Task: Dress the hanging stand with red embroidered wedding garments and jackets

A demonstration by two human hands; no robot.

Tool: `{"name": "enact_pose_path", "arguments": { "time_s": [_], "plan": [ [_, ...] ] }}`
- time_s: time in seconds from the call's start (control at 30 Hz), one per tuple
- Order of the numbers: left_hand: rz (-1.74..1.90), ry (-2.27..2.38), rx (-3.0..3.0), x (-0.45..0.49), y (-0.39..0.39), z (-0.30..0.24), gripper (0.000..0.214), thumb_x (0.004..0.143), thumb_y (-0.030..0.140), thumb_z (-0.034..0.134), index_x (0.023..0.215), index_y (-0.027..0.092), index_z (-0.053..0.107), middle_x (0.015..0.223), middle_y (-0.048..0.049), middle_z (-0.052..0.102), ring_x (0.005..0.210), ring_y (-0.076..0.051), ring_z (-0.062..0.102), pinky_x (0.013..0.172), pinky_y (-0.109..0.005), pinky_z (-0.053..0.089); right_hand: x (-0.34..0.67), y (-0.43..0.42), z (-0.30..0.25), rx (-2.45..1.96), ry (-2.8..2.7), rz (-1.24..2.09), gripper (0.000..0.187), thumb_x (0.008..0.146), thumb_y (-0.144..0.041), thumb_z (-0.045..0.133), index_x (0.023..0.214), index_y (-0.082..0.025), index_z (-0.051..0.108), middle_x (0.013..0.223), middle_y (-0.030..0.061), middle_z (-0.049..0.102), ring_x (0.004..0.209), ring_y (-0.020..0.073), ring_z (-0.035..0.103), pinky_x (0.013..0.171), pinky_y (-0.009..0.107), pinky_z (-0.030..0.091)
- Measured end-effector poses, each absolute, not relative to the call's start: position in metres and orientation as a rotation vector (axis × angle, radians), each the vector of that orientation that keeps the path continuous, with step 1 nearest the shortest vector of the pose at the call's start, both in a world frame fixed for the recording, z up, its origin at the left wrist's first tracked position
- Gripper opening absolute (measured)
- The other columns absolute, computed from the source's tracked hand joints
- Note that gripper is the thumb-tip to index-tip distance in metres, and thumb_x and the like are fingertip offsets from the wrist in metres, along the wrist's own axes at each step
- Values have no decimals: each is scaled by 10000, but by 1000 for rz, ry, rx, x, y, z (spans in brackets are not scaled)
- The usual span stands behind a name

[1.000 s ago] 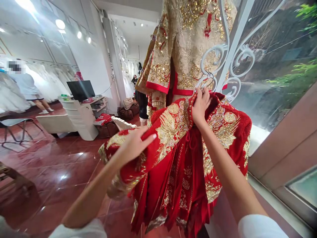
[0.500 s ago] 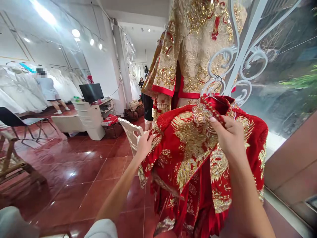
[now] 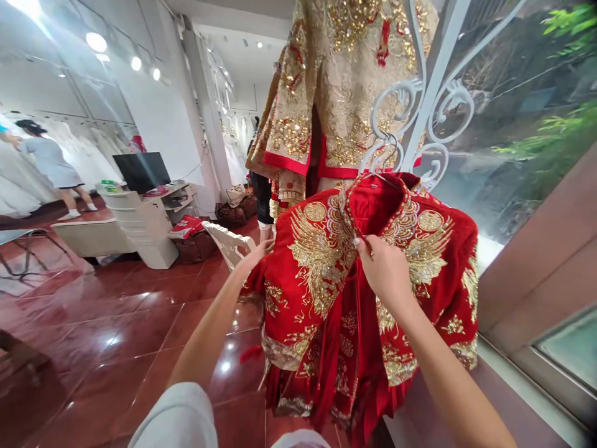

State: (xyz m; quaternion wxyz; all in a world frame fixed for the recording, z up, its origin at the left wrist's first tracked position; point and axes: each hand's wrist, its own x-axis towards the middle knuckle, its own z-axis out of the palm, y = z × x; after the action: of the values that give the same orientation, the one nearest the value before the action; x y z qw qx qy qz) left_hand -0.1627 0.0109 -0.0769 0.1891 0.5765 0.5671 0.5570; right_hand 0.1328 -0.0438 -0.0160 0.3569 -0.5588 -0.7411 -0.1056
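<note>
A red embroidered jacket (image 3: 289, 298) with gold wing-like patterns hangs on a wire hanger (image 3: 389, 152), its front parted. My right hand (image 3: 385, 267) pinches the jacket's front edge just below the stand collar. At the jacket's shoulder and sleeve on the left side, my left hand (image 3: 254, 258) lies with its fingers stretched out against the cloth; the fingertips are partly hidden. Beneath the jacket hangs a red pleated skirt (image 3: 345, 404). The hanger hooks onto a white scrolled metal frame (image 3: 431, 93).
Behind the jacket hangs a beige-gold embroidered garment (image 3: 349, 112) with red trim. A white carved chair back (image 3: 228, 242) stands close by my left hand. Farther left are a desk with a monitor (image 3: 142, 171), a person (image 3: 49, 162) and white gowns. A window (image 3: 513, 137) lies at right.
The jacket has turned to face me and its collar has opened out. My right hand has moved down from the collar to the front edge. My left fingers have straightened from their pinch on the sleeve.
</note>
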Motion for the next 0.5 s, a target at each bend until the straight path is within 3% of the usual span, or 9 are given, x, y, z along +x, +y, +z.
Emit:
{"name": "enact_pose_path", "arguments": {
  "time_s": [0.13, 0.27, 0.37, 0.5],
  "plan": [
    [1743, 1734, 1743, -167, -3, -57, 271, 781, 329, 481, 919, 136, 611, 947, -97, 644, 856, -198, 587, 798, -318, 468, 197, -27, -21, -1223, -1470, -442, 297, 900, -350, 387, 1038, -174, 582, 883, 100, 648, 746, 207, 590, 705, 338, 430],
    [1949, 1752, 2262, -129, -9, -5, 328, 890, 337, 367, 1082, 159, 565, 1111, -92, 593, 1067, -199, 528, 961, -338, 387, 275, 30, -7, -1058, -1441, -534, 361, 809, -408, 520, 1081, -181, 592, 1063, 108, 608, 996, 264, 523, 880, 438, 388],
    [1536, 1784, 2715, -83, -3, 24, 371, 891, 378, 411, 1162, 146, 511, 1139, -116, 575, 1099, -234, 510, 969, -373, 372, 304, 60, 3, -984, -1673, -264, 331, 789, -431, 542, 981, -177, 633, 953, 71, 633, 858, 210, 562, 766, 356, 437],
    [1059, 2021, 2786, -57, 9, 43, 408, 908, 419, 361, 1077, 82, 517, 981, -161, 606, 936, -273, 578, 782, -362, 442, 309, 62, 7, -1050, -1618, 82, 333, 776, -474, 548, 745, -154, 637, 629, 18, 584, 578, 145, 510, 544, 262, 391]
  ]
}}
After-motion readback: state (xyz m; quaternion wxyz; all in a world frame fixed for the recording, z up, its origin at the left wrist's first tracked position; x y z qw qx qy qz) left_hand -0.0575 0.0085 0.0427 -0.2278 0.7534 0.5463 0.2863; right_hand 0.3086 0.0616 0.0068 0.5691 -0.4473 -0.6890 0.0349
